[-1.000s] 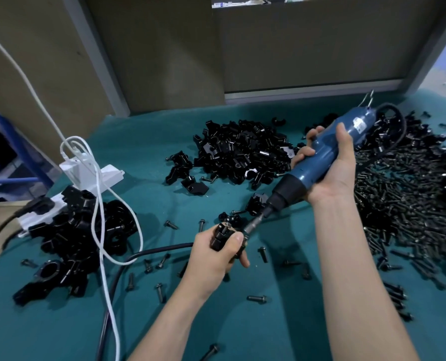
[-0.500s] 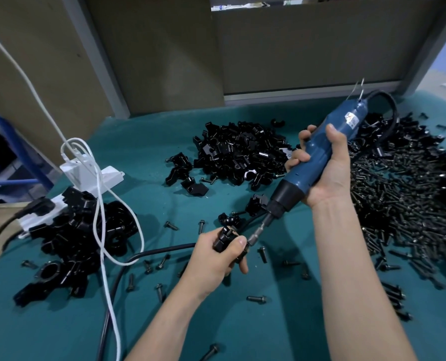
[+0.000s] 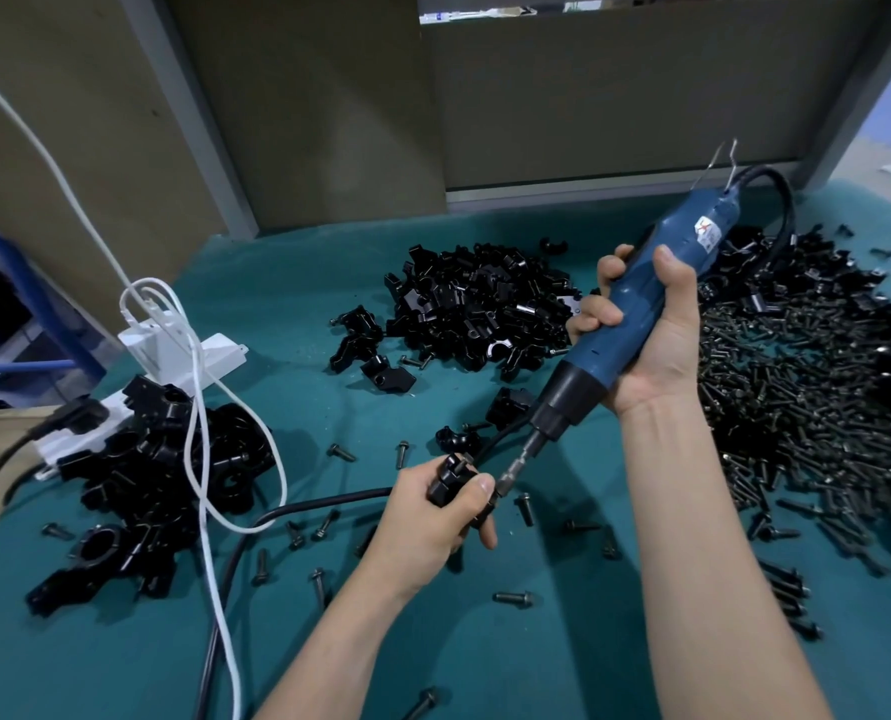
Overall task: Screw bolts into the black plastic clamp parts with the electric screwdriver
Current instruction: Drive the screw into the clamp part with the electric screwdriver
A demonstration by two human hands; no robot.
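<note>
**Blue screwdriver angled onto a black clamp part**

Teal cloth covers the table (image 3: 536, 657) that carries everything. Near its middle the left hand (image 3: 433, 522) holds a black plastic clamp part (image 3: 449, 480) just above the cloth, its fingers (image 3: 477, 488) curled tightly round the part. The right hand (image 3: 651, 350) is clenched round the blue body of the electric screwdriver (image 3: 635, 309), which slants down and to the left. Its metal bit (image 3: 513, 467) reaches the right side of the held part, beside the thumb, but whether it sits in a bolt head cannot be told.

Behind the hands lies a pile of loose clamp parts (image 3: 479, 304), and on the right is a broad spread of black bolts (image 3: 796, 407). Stray bolts (image 3: 512, 597) dot the cloth around the left hand. At the left a heap of larger black parts (image 3: 157, 475) rests against a white power strip (image 3: 209, 356) with a white cable (image 3: 199, 449) looped over it, and a black cord (image 3: 318, 505) runs toward the left wrist.
</note>
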